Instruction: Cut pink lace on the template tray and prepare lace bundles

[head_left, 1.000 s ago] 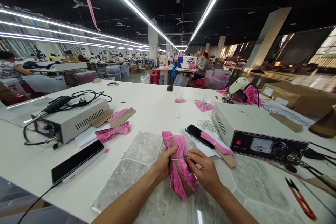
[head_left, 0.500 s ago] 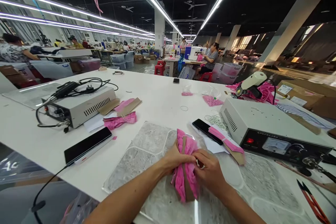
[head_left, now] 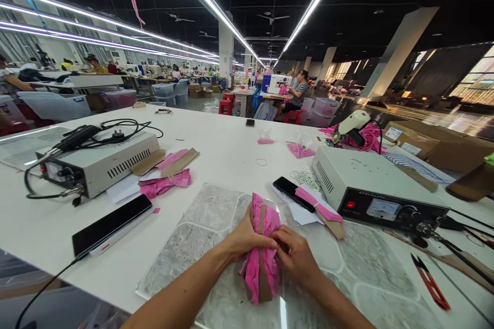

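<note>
A bundle of pink ruffled fabric (head_left: 252, 272) with a brown card strip along its middle is held upright over the clear-covered marbled mat (head_left: 208, 205). My left hand (head_left: 247, 239) wraps round the bundle from the left, its thumb across the front. On the right side, my right hand (head_left: 295, 252) has its fingers pinched at the bundle's edge; what exactly they grip is hidden. To the right of the bundle, a pink strip on brown card (head_left: 322, 208) lies by a black phone (head_left: 293, 193). Another tied pink bundle (head_left: 165, 183) rests at the left.
Grey control boxes stand left (head_left: 104, 159) and right (head_left: 370, 190) on the white table (head_left: 219, 139). A larger phone (head_left: 111, 223) lies left, red-handled snips (head_left: 430, 282) right. Small elastic bands (head_left: 306, 179) lie behind the black phone. A person (head_left: 297, 95) sits beyond the table.
The camera view has shifted, so the table items appear further left. Both hands remain on the pink bundle, with the right fingers still pinched at its edge.
</note>
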Demonstrator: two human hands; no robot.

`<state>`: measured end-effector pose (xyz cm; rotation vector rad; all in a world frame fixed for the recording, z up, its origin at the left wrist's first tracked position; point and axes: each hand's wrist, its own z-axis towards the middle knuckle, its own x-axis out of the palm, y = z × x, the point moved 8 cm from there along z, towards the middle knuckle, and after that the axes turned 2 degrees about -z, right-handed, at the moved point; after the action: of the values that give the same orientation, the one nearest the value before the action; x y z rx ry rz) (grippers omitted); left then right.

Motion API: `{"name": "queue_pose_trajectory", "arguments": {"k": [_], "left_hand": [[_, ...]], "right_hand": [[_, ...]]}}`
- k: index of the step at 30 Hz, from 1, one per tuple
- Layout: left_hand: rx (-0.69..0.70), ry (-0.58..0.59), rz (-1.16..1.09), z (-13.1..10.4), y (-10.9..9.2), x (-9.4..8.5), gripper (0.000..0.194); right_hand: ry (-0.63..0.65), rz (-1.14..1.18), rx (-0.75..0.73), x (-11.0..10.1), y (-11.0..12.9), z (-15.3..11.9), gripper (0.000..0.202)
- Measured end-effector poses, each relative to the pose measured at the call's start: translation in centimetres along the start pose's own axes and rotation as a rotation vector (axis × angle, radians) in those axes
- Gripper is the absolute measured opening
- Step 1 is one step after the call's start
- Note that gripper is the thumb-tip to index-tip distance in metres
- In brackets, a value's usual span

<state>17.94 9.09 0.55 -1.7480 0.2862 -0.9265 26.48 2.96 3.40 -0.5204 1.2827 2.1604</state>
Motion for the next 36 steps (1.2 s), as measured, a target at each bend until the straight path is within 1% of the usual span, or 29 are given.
{"name": "queue_pose_trajectory", "arguments": {"k": [2, 4, 7, 9, 11, 13, 14, 16, 17, 18, 20, 22, 24, 25, 26, 28, 30, 31, 33, 34, 36], "left_hand": [[-0.011, 0.039, 0.028, -0.2, -0.3, 0.5, 0.091], [-0.021, 0.108, 0.049, -0.5, -0.5, 1.3, 0.083], [-0.044, 0.232, 0.093, -0.8, -0.6, 2.4, 0.072], [-0.076, 0.279, 0.136, -1.0, -0.4, 2.7, 0.068], [-0.088, 0.281, 0.242, -1.0, -0.6, 2.6, 0.064], [-0.061, 0.265, 0.411, -1.1, -1.2, 2.4, 0.06], [-0.037, 0.258, 0.499, -1.1, -1.7, 2.3, 0.061], [0.001, 0.231, 0.639, -1.3, -2.5, 2.2, 0.068], [0.019, 0.2, 0.686, -1.3, -2.9, 2.1, 0.073], [0.04, 0.158, 0.73, -1.3, -3.3, 1.9, 0.076], [0.09, 0.072, 0.808, -1.2, -3.9, 1.6, 0.072], [0.156, 0.035, 0.849, -1.1, -4.5, 1.8, 0.06], [0.2, 0.066, 0.829, -1.1, -4.8, 2.5, 0.046], [0.194, 0.102, 0.8, -1.1, -4.9, 3.0, 0.04], [0.157, 0.148, 0.76, -1.2, -4.9, 3.4, 0.036], [0.024, 0.237, 0.651, -1.4, -4.7, 3.9, 0.03], [-0.07, 0.252, 0.525, -1.9, -5.1, 3.9, 0.028], [-0.079, 0.232, 0.464, -2.2, -5.5, 3.7, 0.029], [-0.052, 0.17, 0.362, -2.6, -6.3, 3.1, 0.03], [-0.043, 0.137, 0.318, -2.8, -6.3, 2.8, 0.03], [-0.05, 0.089, 0.239, -3.1, -5.7, 2.2, 0.031]], "right_hand": [[0.039, 0.043, 0.036, 0.3, 0.0, -0.1, 0.015], [0.078, 0.107, 0.077, 0.5, 0.1, -0.2, 0.012], [0.172, 0.304, 0.151, 0.8, 0.0, 0.0, 0.009], [0.246, 0.438, 0.185, 1.0, -0.2, 0.1, 0.012], [0.302, 0.526, 0.203, 1.2, -0.5, 0.2, 0.022], [0.361, 0.61, 0.239, 1.7, -0.8, 0.1, 0.029], [0.394, 0.647, 0.262, 2.1, -0.9, 0.0, 0.03], [0.447, 0.704, 0.306, 2.8, -0.6, -0.3, 0.028], [0.432, 0.703, 0.323, 2.9, -0.4, -0.3, 0.025], [0.386, 0.677, 0.328, 2.7, -0.2, -0.2, 0.022], [0.221, 0.551, 0.282, 1.4, 0.6, 0.5, 0.016], [0.031, 0.389, 0.183, -0.5, 1.8, 1.2, 0.013], [-0.103, 0.318, 0.115, -1.9, 2.6, 1.8, 0.016], [-0.151, 0.328, 0.12, -2.4, 2.5, 2.0, 0.017], [-0.179, 0.361, 0.145, -2.7, 2.1, 2.1, 0.018], [-0.185, 0.447, 0.203, -2.7, 1.0, 2.2, 0.02], [-0.142, 0.511, 0.229, -2.3, 0.2, 2.2, 0.024], [-0.115, 0.528, 0.225, -2.0, -0.1, 2.1, 0.025], [-0.08, 0.53, 0.2, -1.7, -0.5, 1.9, 0.027], [-0.075, 0.503, 0.17, -1.6, -0.5, 1.8, 0.027], [-0.085, 0.416, 0.082, -1.8, -0.3, 1.8, 0.025]]}}
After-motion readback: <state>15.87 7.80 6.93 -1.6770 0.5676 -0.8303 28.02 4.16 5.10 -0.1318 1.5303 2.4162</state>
